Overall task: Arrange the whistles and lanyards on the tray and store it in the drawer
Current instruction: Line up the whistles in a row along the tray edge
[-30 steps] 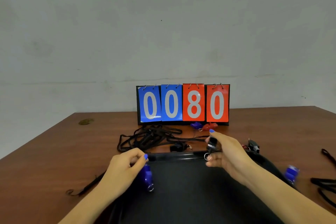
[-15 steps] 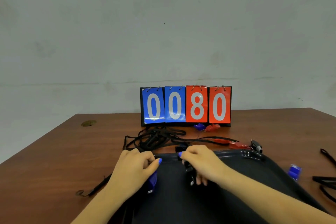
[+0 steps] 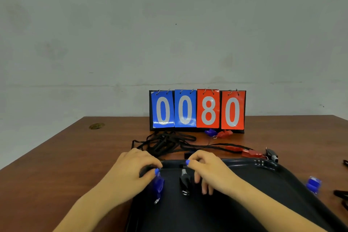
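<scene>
Wooden table (image 3: 56, 156) — hands setting whistles on tray (image 3: 244, 164).

1. I see my left hand (image 3: 131, 173) gripping a blue whistle (image 3: 157, 186) at the black tray's (image 3: 263, 164) far left.
2. My right hand (image 3: 209, 171) rests on a black whistle (image 3: 185, 181) just beside it.
3. Tangled black lanyards (image 3: 167, 143) lie on the counter (image 3: 56, 156) before a flip scoreboard (image 3: 197, 110).

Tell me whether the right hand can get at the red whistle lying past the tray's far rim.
Probably yes: the right hand sits at the tray rim, and the red whistle lies on open table beyond, uncovered.
</scene>
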The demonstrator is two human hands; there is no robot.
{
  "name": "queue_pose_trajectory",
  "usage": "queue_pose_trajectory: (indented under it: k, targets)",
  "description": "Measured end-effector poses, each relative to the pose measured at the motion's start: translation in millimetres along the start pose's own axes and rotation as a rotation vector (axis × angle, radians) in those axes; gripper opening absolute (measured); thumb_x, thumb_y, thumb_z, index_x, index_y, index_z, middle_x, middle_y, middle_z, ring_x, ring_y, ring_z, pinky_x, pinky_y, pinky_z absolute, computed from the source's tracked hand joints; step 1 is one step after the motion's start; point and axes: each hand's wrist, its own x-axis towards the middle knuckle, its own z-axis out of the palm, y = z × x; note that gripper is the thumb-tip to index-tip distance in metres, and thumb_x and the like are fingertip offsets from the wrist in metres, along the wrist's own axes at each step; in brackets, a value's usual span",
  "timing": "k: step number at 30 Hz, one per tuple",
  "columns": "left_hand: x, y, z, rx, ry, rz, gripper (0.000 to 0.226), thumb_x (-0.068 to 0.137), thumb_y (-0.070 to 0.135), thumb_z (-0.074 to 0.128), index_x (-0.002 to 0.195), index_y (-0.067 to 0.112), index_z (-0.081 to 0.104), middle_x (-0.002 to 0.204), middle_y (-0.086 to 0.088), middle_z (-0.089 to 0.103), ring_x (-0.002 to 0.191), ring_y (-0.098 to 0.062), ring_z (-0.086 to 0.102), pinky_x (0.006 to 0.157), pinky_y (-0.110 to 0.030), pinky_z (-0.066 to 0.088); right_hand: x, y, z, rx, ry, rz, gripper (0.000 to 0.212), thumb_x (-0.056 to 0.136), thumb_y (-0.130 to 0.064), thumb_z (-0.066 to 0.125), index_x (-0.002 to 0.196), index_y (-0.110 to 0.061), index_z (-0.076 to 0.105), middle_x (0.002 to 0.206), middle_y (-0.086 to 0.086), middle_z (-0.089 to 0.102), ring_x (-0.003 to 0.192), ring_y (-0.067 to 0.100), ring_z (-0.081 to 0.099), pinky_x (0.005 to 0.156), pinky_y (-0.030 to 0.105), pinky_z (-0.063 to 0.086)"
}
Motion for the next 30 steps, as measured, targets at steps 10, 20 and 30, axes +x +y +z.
queue_pose_trajectory:
  k: [10,20,30]
  targets:
    - [-4.8,9.1,-3.3,0.124,-0.204,-0.011,0.061,0.059,0.077,0.026,0.114,0.056,0.041,0.107,0.039,0.038,0.106,0.015,0.027,0.097,-0.018,0.026,-9.5,-4.8,1.3,-0.190,-0.112,-0.136,0.021,0.083,-0.029,0.062,0.104,-0.029,0.060,0.079,-0.008,0.063,0.063,0.005,0.058,0.066,0.024,0.052]
    - [-4.3,1.7,4.3,0.208,-0.147,-0.043,0.080,0.064,0.071,0.009,0.130,0.043,0.044,0.116,0.026,0.051,0.110,0.006,0.036,0.092,-0.016,0.028,-15.1,-3.7,11.4,-0.411,-0.015,-0.268,0.024,0.088,-0.038,0.053,0.111,-0.038,0.058,0.108,-0.012,0.052,0.098,0.006,0.052,0.084,0.023,0.045]
    - [-4.8,9.4,12.7,0.075,-0.103,-0.088,0.045,0.092,0.045,0.037,0.135,0.034,0.039,0.114,0.020,0.047,0.110,0.004,0.035,0.096,-0.016,0.034,-16.4,-2.8,22.3,-0.504,0.058,-0.406,0.034,0.092,-0.027,0.044,0.123,-0.036,0.053,0.120,-0.015,0.049,0.112,0.004,0.045,0.091,0.022,0.042]
